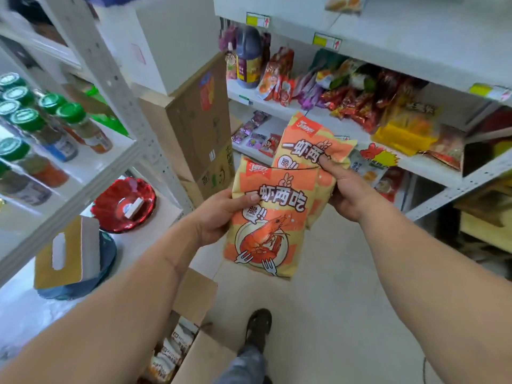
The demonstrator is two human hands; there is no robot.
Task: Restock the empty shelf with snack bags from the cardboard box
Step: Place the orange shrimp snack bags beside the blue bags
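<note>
- A stack of closed brown boxes (199, 126) stands against the white pillar between the two shelving units, just left of the right-hand shelves (432, 164)
- Those shelves carry a dark sauce bottle (248, 60) and a crowd of red, purple and yellow snack packets (360, 103); yellow price tags (257, 19) line the shelf edges
- On the left rack (116, 87) stand green-capped jars (74, 126); below them lie a red foil plate (124, 205) and a tan carton with a handle slot (66, 253) resting on a blue dish
- A dark shoe (259, 327) and a jeans leg show on the pale floor
- The open cardboard box (199, 353) sits on the floor at the bottom edge, flaps raised, with pale packets (171, 353) standing in a row inside
- Two orange shrimp-printed snack bags are held in the air before the right-hand shelves, overlapping
- The left hand (219, 214) grips the nearer bag (266, 223) at its left edge, thumb laid across the front, fingers curled behind
- The right hand (346, 189) pinches the farther bag (310, 145), thumb pressed on its front face and fingers hidden behind it
</note>
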